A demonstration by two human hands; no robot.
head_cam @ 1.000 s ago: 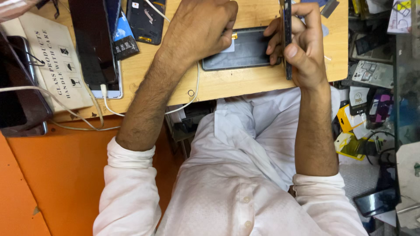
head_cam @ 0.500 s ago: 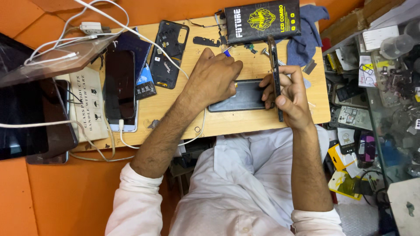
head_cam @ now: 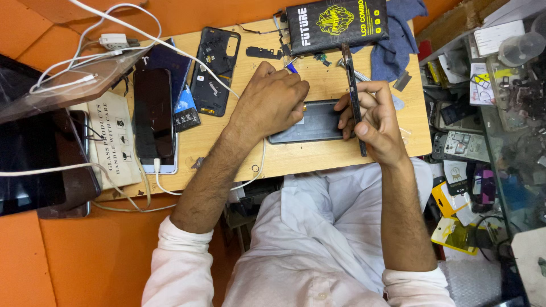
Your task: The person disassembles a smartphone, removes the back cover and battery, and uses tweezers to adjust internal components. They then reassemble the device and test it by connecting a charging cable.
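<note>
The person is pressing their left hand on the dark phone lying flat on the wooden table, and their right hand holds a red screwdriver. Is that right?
Not quite. In the head view, the right hand holds a thin black phone frame on edge, not a red screwdriver. The left hand does press on the dark flat phone on the wooden table.

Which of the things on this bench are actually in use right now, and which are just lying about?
In use:
- left hand, pressing on the dark phone
- right hand, holding the thin black frame on edge in its grip

Lying about:
- open back cover
- black box
- blue cloth
- phone on a cable
- white cables
- wooden table
</note>
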